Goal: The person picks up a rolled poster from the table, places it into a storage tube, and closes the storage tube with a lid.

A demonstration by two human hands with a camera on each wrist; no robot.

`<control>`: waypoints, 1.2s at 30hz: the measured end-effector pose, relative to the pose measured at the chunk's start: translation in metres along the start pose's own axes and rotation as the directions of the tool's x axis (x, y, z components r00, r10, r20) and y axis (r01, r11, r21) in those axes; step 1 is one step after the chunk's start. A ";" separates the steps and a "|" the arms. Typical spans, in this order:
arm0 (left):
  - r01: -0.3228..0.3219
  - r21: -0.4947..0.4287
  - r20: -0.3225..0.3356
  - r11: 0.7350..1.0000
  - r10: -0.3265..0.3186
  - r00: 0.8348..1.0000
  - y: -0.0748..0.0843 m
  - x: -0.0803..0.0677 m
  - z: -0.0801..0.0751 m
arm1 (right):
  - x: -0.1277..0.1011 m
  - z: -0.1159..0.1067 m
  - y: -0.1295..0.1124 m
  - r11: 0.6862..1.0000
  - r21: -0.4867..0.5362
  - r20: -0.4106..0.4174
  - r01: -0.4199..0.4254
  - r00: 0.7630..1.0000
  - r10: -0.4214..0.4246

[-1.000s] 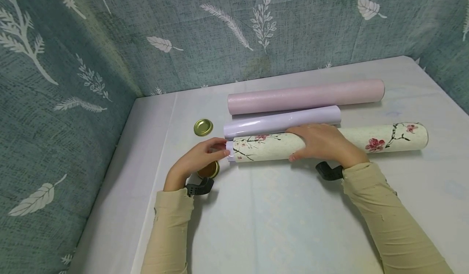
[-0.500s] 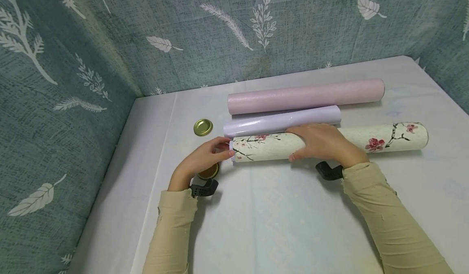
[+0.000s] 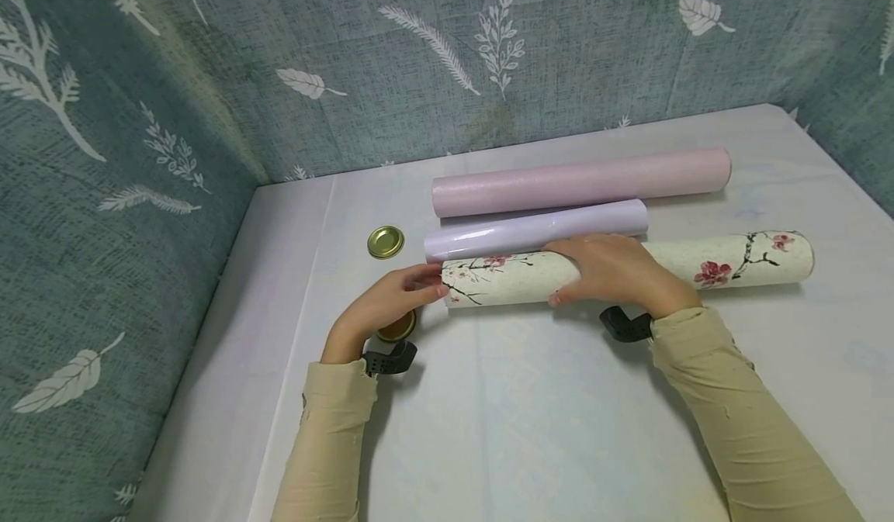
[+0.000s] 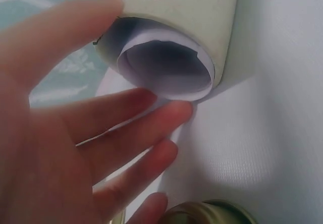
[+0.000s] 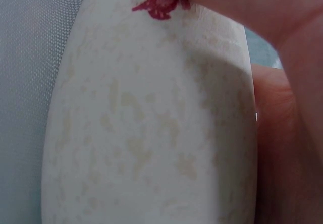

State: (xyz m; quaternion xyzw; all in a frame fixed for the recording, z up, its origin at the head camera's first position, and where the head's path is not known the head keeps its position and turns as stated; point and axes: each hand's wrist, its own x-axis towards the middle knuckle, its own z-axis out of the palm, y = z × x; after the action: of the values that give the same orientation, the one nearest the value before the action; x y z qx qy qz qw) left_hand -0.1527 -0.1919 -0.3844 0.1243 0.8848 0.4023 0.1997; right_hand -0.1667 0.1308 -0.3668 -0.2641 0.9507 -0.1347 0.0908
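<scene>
Matt speckled paper floral roll point(image 3: 628, 274); glossy lilac roll point(image 3: 534, 229); shiny metal lid point(image 3: 386, 242)

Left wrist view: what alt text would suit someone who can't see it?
A left hand, fingers straight, reaches to the open end of a floral paper roll lying on a white table; white sheets are curled inside. A gold lid peeks in below.

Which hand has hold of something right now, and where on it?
The right hand grips the floral paper roll around its middle. The left hand holds nothing; its straight fingers press the roll's left open end.
</scene>
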 end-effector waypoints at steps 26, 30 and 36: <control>-0.057 -0.022 0.019 0.998 0.058 0.998 -0.005 0.002 0.002 | 0.001 0.000 0.001 1.000 -0.002 -0.006 0.002 1.000 -0.002; -0.053 -0.051 0.018 0.997 0.054 0.998 -0.004 0.002 0.002 | 0.002 0.000 0.001 1.000 -0.005 -0.007 0.005 1.000 -0.005; -0.047 -0.017 0.015 0.999 0.047 0.999 -0.005 0.001 0.000 | 0.002 0.000 0.002 1.000 -0.001 0.000 -0.001 1.000 0.001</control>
State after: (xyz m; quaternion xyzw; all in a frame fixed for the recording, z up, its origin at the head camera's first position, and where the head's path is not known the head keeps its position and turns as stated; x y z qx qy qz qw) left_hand -0.1540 -0.1945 -0.3883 0.1466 0.8766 0.4134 0.1982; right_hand -0.1697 0.1312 -0.3676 -0.2638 0.9508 -0.1344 0.0908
